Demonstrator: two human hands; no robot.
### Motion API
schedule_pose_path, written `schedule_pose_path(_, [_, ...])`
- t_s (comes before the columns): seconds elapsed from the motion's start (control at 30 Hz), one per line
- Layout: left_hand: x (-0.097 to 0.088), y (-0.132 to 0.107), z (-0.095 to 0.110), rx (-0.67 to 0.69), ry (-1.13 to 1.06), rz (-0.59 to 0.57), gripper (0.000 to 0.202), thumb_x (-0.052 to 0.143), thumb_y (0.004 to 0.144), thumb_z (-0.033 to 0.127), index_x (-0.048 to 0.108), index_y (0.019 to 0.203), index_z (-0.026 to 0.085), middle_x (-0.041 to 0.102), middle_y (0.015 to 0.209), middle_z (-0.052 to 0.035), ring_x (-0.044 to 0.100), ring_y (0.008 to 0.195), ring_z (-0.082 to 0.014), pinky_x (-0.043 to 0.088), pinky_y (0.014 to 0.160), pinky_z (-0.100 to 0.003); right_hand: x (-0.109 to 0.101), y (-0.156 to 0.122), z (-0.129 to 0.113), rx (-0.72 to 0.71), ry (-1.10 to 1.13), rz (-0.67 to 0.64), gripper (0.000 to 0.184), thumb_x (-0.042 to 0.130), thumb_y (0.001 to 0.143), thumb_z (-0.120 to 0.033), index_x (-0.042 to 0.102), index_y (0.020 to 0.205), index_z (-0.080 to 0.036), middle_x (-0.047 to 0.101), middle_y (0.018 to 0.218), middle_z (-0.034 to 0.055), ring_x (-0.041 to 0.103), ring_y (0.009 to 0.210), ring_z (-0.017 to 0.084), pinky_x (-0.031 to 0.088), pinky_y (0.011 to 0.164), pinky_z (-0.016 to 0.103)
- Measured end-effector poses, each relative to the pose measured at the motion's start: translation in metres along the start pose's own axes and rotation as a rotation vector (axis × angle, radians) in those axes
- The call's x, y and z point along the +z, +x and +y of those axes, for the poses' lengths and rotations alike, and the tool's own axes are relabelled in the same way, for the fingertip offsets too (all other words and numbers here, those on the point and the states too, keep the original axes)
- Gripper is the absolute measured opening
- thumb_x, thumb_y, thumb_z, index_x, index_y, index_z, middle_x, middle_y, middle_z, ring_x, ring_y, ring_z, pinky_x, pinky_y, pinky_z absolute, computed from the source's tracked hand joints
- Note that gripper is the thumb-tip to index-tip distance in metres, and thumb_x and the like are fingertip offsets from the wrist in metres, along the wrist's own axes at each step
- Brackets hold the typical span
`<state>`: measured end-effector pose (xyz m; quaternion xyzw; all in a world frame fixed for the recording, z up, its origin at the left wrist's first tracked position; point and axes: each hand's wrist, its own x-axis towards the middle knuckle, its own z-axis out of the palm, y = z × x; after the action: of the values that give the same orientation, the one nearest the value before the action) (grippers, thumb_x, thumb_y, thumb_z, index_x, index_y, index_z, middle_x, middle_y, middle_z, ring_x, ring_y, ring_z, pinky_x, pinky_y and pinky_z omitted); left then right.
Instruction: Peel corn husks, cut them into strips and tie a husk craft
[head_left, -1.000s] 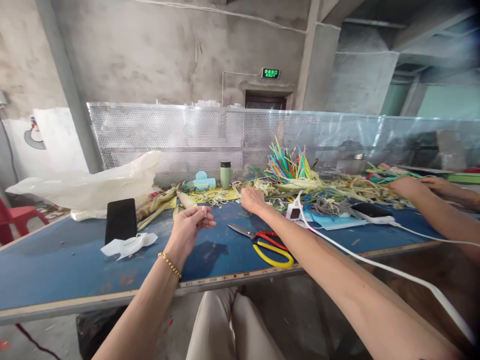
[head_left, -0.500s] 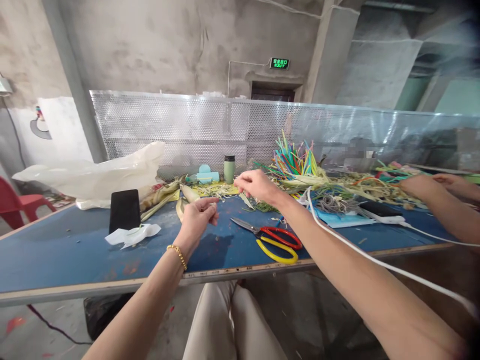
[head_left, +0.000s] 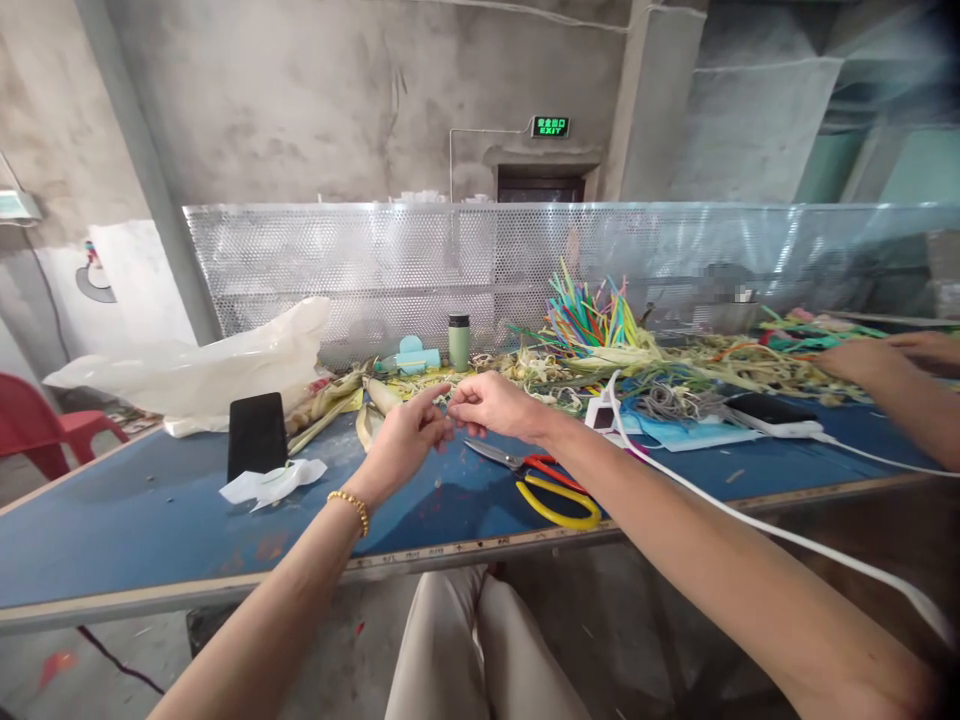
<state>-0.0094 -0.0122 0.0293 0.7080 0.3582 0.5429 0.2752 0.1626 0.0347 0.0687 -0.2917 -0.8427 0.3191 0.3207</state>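
The left hand point(head_left: 409, 438) and the right hand point(head_left: 496, 407) are brought together above the blue-topped counter point(head_left: 165, 535), fingertips just beside each other or touching; which of the two cannot be told. The fingers of both are curled, with the left index finger stretched toward the right hand. Whether anything thin is pinched between them cannot be made out.

Beneath and slightly to the right of that meeting point, the steel scissors with one red and one yellow handle point(head_left: 516, 462) are laid on the counter. Their long axis is slanted, the blade tips pointed far and left, just under the fingers, and the handles turned near and right. By the right hand's forearm the handles are nearly overhung, so the scissors' grip end is placed closer to that arm than to the left. Just beyond the left hand, a pale, tapered husk-like piece point(head_left: 384, 396) is seen, its near end partly covered by the hand.

The red handle is partly masked by the right forearm. At the far right, a co-worker's hands point(head_left: 855, 362) are blurred and cut off by the frame edge.
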Motion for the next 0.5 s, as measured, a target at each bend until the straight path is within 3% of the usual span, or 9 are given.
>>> schedule_pose_path(0.2, [0.000, -0.003, -0.005, -0.163, -0.195, 0.014, 0.034, 0.073, 0.074, 0.032, 0.067, 0.101, 0.012, 0.071, 0.075, -0.0054, 0.065, 0.063, -0.0164, 0.046, 0.062, -0.027, 0.007, -0.006, 0.005, -0.037, -0.015, 0.227, 0.013, 0.057, 0.083, -0.020, 0.060, 0.073, -0.013, 0.061, 0.059, 0.0006, 0.054, 0.046, 0.008, 0.041, 0.041, 0.018])
schedule_pose_path(0.4, [0.005, -0.003, -0.003, -0.154, -0.178, 0.091, 0.028, 0.073, 0.074, 0.039, 0.068, 0.073, 0.012, 0.067, 0.060, -0.0045, 0.058, 0.054, -0.0126, 0.043, 0.057, -0.025, 0.018, -0.009, 0.001, -0.099, -0.191, 0.334, 0.013, 0.055, 0.085, -0.020, 0.060, 0.074, -0.015, 0.063, 0.061, 0.0013, 0.057, 0.050, 0.009, 0.041, 0.049, 0.020])
schedule_pose_path(0.5, [0.004, -0.001, -0.004, -0.148, -0.156, 0.069, 0.028, 0.073, 0.072, 0.039, 0.066, 0.065, 0.012, 0.065, 0.057, -0.0042, 0.056, 0.052, -0.0119, 0.041, 0.054, -0.025, 0.016, -0.013, -0.001, -0.112, -0.219, 0.335, 0.014, 0.054, 0.086, -0.021, 0.059, 0.075, -0.015, 0.064, 0.065, 0.0010, 0.057, 0.052, 0.010, 0.041, 0.052, 0.021])
